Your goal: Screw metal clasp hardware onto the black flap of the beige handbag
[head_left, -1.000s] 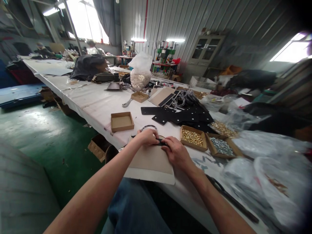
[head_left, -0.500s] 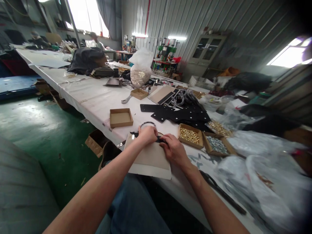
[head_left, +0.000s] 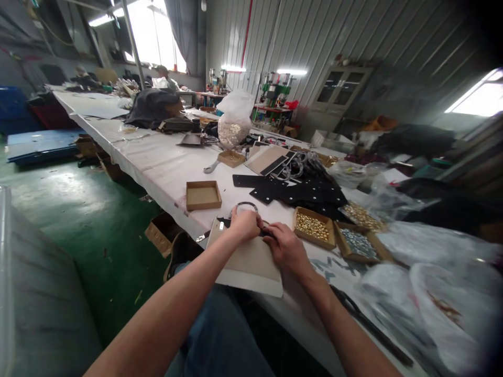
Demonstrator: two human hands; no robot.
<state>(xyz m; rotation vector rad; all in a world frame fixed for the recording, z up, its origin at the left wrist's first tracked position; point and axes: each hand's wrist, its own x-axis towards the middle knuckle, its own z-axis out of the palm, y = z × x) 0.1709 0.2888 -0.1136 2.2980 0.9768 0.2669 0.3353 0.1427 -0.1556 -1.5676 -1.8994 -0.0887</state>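
Note:
Both my hands meet over a tan cardboard sheet (head_left: 251, 259) at the near edge of the long white table (head_left: 165, 165). My left hand (head_left: 244, 225) is closed, pinching a narrow black strap (head_left: 225, 223) that carries a small silver rivet near its left end. My right hand (head_left: 288, 249) is closed on the strap's other end, fingertips touching the left hand. A thin metal ring (head_left: 244, 206) lies just beyond my left hand.
An empty cardboard tray (head_left: 203, 195) sits left of the hands. Trays of gold studs (head_left: 314, 226) and silver studs (head_left: 359, 244) sit to the right, black cut pieces (head_left: 298, 191) behind them. Plastic bags (head_left: 428, 272) crowd the right. A bag of pale parts (head_left: 234, 125) stands farther back.
The head view shifted slightly; both hands stay together on the strap over the cardboard sheet, with only small finger movement.

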